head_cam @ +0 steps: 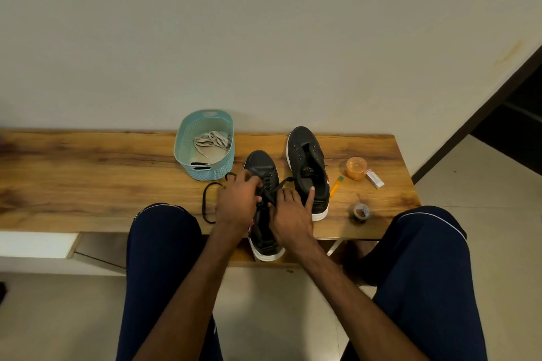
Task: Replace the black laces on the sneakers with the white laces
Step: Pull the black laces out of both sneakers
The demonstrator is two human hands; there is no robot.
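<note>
A wooden bench [88, 173] lies under the left hand [237, 199], with a cream wall [264, 23] beyond. Right of the right hand [293, 215] lie pale floor tiles [484, 182] and a dark door frame [469, 125].

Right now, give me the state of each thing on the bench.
Near black white-soled sneaker: partly unlaced, upright.
Far black sneaker: lace-free, upright.
Black lace: partly threaded, loose end trailing on wooden bench.
White laces: bundled in teal plastic basket.
Left hand: gripping the lace.
Right hand: pinching the lace.
Grey tape roll: lying flat.
</note>
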